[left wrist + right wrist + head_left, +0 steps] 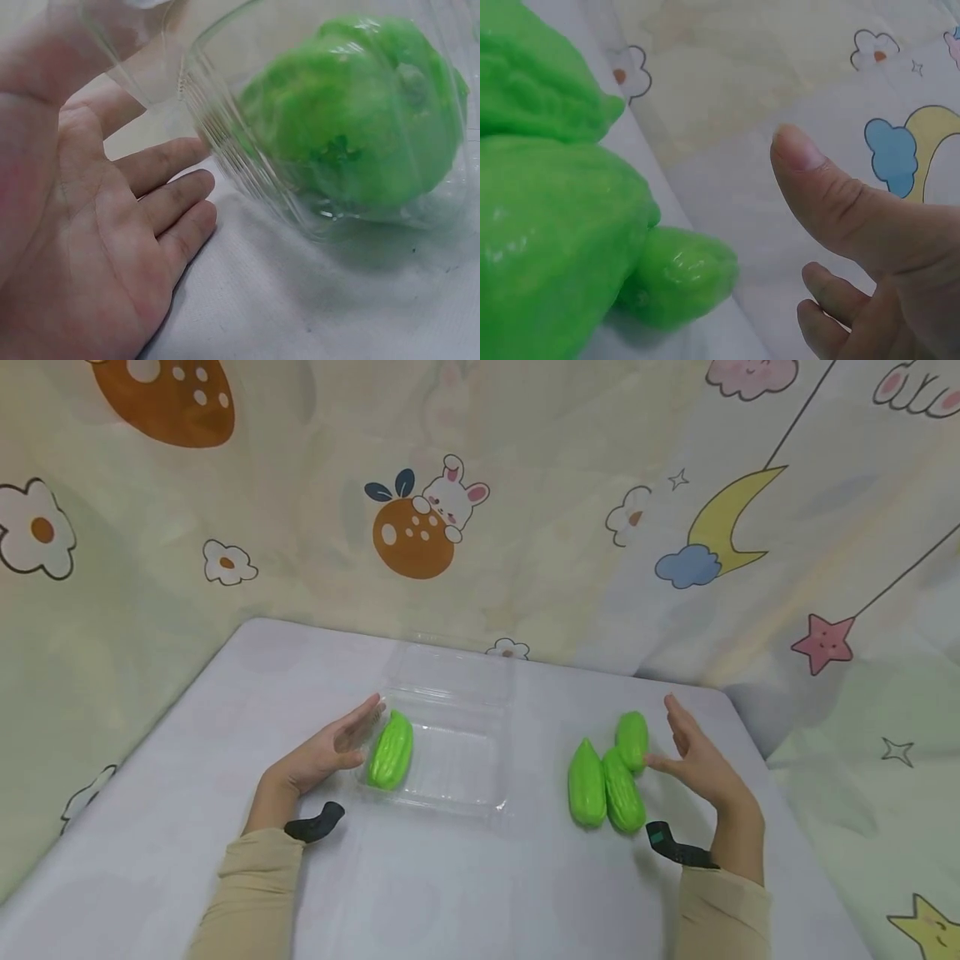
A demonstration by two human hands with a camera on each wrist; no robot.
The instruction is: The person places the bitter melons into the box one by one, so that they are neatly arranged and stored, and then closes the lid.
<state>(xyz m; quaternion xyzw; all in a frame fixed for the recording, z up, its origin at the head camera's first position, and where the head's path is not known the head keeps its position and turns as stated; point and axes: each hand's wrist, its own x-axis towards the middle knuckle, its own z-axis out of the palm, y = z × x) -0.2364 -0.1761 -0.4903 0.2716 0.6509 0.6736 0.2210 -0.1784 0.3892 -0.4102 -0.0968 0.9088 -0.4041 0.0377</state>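
One bright green ridged toy vegetable, like a bitter melon (pixel 391 752), lies in the left part of a clear plastic box (pixel 457 768) whose lid (pixel 450 672) is folded back. My left hand (pixel 322 756) is beside the box's left wall, fingers extended; in the left wrist view the fingertips (pixel 196 217) are at or very near the clear wall, contact uncertain. Three more green bitter melons (pixel 587 785) lie clustered to the right of the box. My right hand (pixel 697 756) is just right of them, thumb (pixel 832 195) and fingers spread, holding nothing.
Both stand on a white-covered table (pixel 465 893). Behind it hangs a cartoon-printed cloth (pixel 540 527) that meets the table's far edge. A dark wrist-worn device (pixel 315 823) sits at the left wrist, and another dark device (pixel 678 847) at the right.
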